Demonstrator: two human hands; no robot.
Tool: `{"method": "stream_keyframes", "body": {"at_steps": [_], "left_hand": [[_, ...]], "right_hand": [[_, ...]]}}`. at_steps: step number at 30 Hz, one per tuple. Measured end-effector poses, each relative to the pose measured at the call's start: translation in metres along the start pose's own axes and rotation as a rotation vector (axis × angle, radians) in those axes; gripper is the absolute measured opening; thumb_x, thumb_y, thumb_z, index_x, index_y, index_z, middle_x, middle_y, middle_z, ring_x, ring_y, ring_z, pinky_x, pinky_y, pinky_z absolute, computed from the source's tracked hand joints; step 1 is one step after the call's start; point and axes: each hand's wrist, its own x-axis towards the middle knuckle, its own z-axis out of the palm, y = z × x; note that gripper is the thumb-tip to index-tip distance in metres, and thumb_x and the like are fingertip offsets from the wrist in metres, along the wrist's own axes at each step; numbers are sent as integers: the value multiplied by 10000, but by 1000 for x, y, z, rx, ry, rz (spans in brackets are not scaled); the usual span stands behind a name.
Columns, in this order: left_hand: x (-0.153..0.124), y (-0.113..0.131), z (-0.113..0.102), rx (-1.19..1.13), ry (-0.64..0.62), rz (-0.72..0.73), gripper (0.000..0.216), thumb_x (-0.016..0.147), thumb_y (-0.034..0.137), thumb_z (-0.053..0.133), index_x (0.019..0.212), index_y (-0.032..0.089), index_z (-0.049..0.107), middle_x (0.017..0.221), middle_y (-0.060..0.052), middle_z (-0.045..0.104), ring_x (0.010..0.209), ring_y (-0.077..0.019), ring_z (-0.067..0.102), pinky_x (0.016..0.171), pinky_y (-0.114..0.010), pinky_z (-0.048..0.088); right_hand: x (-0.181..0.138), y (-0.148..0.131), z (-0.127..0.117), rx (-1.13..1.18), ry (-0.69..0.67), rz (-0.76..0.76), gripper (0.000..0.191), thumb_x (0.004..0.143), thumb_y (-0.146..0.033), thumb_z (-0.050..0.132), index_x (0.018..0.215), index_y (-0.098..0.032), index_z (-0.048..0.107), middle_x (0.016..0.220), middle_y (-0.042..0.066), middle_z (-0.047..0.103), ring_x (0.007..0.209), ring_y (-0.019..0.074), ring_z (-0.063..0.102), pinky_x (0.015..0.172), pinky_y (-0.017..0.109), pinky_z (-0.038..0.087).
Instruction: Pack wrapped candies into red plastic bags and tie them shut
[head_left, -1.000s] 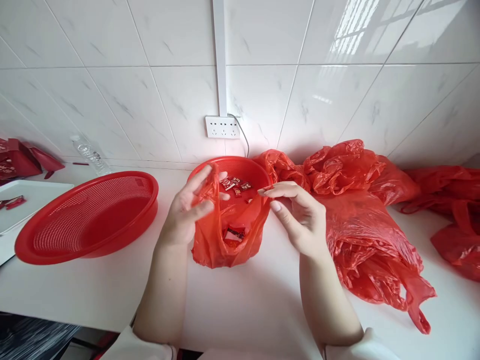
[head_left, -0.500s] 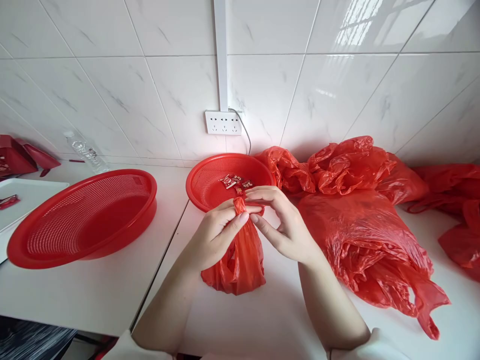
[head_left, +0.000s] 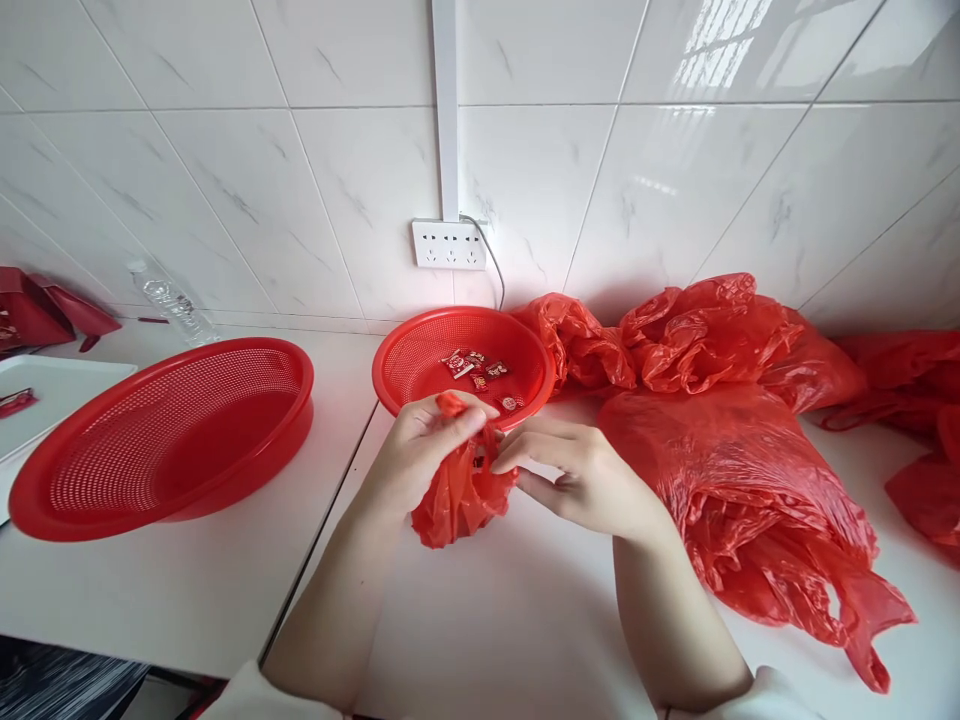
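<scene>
A small red plastic bag hangs above the white table, bunched at its top. My left hand pinches the bunched top between thumb and fingers. At the bag's right edge my right hand is curled, its fingertips closed on the film. A small dark-and-white patch shows at the bag's opening; I cannot make out what it is. Just beyond my hands stands a red perforated basket with several small wrapped packets in it.
A larger red basket stands on the left. Filled red plastic bags and a flat heap of red bags lie on the right. A clear bottle, a white tray and a wall socket are farther back.
The bag has risen slightly and its lower part has crumpled. My right hand has moved down from the top to the bag's right edge, and more of the basket shows.
</scene>
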Motion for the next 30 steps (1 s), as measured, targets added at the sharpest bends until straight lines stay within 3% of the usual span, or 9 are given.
{"method": "stream_keyframes", "body": {"at_steps": [3, 9, 12, 16, 19, 22, 25, 28, 30], "left_hand": [[-3, 6, -3, 272, -104, 150, 70, 796, 182, 675, 860, 202, 654, 890, -33, 621, 828, -154, 617, 748, -276, 514], [-18, 14, -5, 871, -240, 435, 347, 816, 16, 465, 1029, 245, 616, 969, -38, 548, 761, -126, 550, 693, -251, 480], [-14, 3, -3, 1066, -100, 558, 407, 788, -18, 422, 1036, 239, 617, 971, -42, 511, 713, -120, 518, 635, -246, 461], [-3, -12, -3, 1018, 125, 765, 274, 782, 6, 504, 846, 228, 651, 889, -26, 498, 724, -120, 535, 615, -239, 463], [0, -14, -4, 890, 146, 751, 241, 777, 32, 562, 797, 240, 683, 827, -12, 509, 690, -112, 531, 587, -236, 457], [0, -12, -8, 807, -58, 631, 273, 801, 70, 584, 913, 275, 725, 860, -20, 542, 700, -111, 545, 574, -228, 456], [1, -10, -14, 747, -212, 586, 338, 858, 129, 576, 1121, 309, 687, 927, -29, 581, 701, -97, 557, 605, -223, 472], [2, -9, -22, 831, -114, 582, 368, 898, 177, 550, 1236, 304, 622, 925, -29, 636, 731, -106, 575, 669, -238, 475], [2, -7, -28, 937, -23, 567, 310, 899, 209, 554, 1182, 284, 653, 908, -29, 666, 787, -132, 591, 712, -258, 465]], "right_hand": [[0, 1, -2, 6, -104, 35, 204, 878, -91, 519, 966, -236, 632, 913, 32, 668, 839, 168, 623, 757, 322, 526], [9, 18, 8, 326, 128, 287, 182, 958, -230, 447, 1093, -224, 568, 1121, 60, 620, 1010, 170, 599, 896, 359, 507], [13, 29, 18, 541, 40, 367, 246, 976, -277, 417, 1188, -234, 532, 1175, 61, 622, 1043, 169, 604, 925, 380, 505], [13, 35, 23, 607, 6, 321, 336, 935, -250, 501, 1271, -248, 516, 1264, 72, 580, 1145, 181, 566, 978, 388, 480], [11, 35, 19, 541, 54, 327, 268, 912, -285, 554, 1166, -213, 599, 1108, 68, 646, 976, 165, 623, 836, 328, 532], [10, 35, 13, 470, 104, 356, 211, 904, -335, 575, 1006, -179, 673, 953, 55, 686, 851, 156, 635, 778, 311, 532], [10, 34, 9, 411, 130, 351, 234, 913, -323, 557, 1053, -187, 685, 981, 57, 700, 877, 165, 649, 806, 323, 534], [8, 32, 6, 212, 197, 344, 236, 910, -238, 526, 1079, -208, 688, 1021, 56, 702, 909, 172, 658, 792, 317, 539], [5, 29, 2, 21, 234, 320, 238, 876, -173, 526, 1028, -213, 705, 990, 50, 706, 866, 168, 660, 725, 290, 541]]}}
